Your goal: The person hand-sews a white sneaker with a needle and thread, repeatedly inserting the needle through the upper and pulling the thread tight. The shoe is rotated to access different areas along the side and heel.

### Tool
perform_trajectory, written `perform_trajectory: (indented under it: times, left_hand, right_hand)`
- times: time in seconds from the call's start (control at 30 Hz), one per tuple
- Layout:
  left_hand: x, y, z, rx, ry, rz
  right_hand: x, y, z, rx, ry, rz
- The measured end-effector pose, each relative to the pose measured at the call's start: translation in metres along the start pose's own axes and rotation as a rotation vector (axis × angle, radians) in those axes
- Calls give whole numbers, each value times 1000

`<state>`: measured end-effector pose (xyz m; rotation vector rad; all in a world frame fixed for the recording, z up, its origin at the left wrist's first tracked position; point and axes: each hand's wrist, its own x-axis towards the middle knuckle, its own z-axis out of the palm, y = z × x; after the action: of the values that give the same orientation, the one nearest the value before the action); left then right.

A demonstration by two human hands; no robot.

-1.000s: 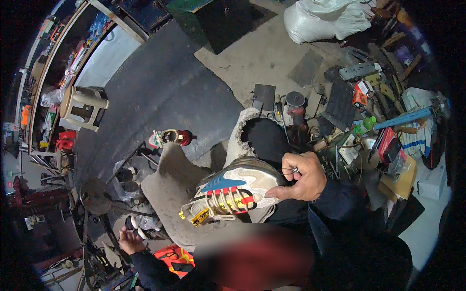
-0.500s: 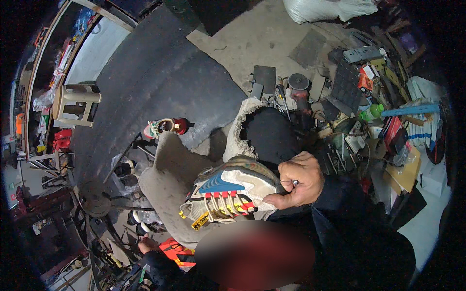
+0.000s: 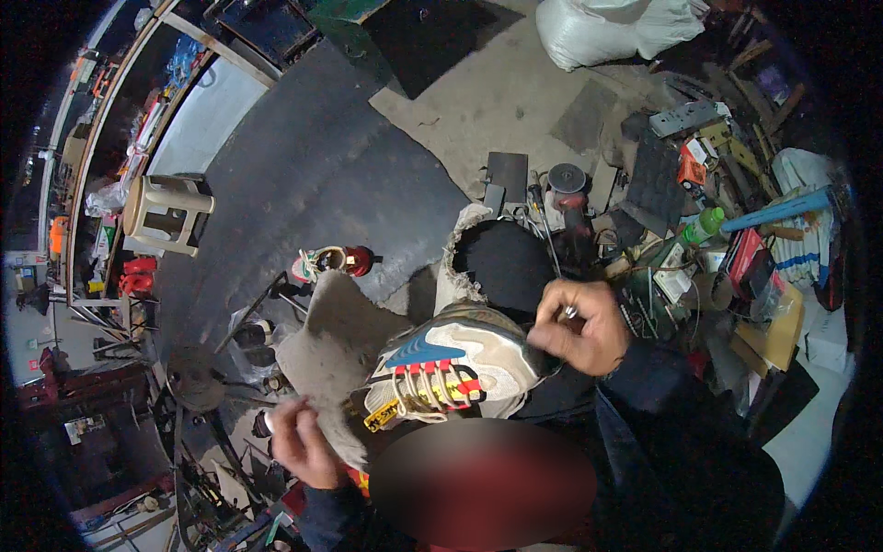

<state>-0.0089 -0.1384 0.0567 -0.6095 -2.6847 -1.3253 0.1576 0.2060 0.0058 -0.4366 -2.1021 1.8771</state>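
Observation:
A beige sneaker [image 3: 487, 354] with a blue panel, red and yellow trim and pale laces lies sideways over my lap, its toe at the right. My right hand [image 3: 584, 327] is closed round a small silver metal tool [image 3: 570, 313], mostly hidden by the fingers, with the thumb at the toe. At the lower left, my left hand [image 3: 303, 442] is raised clear of the shoe, fingers loosely bent and apart, with nothing visible in it. A worn grey cloth [image 3: 331, 336] lies under and beside the shoe.
A beige stool [image 3: 166, 207] stands by shelving at the left. A second shoe [image 3: 322, 262] is on the dark mat [image 3: 258, 156] ahead. An angle grinder [image 3: 570, 207], tools and boxes crowd the right. A white sack [image 3: 616, 28] and green metal box [image 3: 354, 28] are at the back.
My left hand has come up and right from the clutter toward the shoe. My right thumb has lifted slightly at the toe, the hand still round the silver tool.

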Motion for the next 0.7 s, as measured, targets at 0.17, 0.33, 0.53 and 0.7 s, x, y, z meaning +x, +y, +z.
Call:
perform_trajectory:
  times: [0.17,0.33,0.53,0.7]
  left_hand:
    - [27,93,81,-3,-582,497]
    - [33,113,126,28,-787,557]
    - [28,104,131,25,-826,576]
    - [26,101,131,33,-832,574]
  right_hand:
    - [11,-6,-40,-521,427,135]
    - [-36,-46,-44,-304,1,80]
    - [-61,-56,-25,22,-270,166]
    - [-55,-55,-28,56,-320,216]
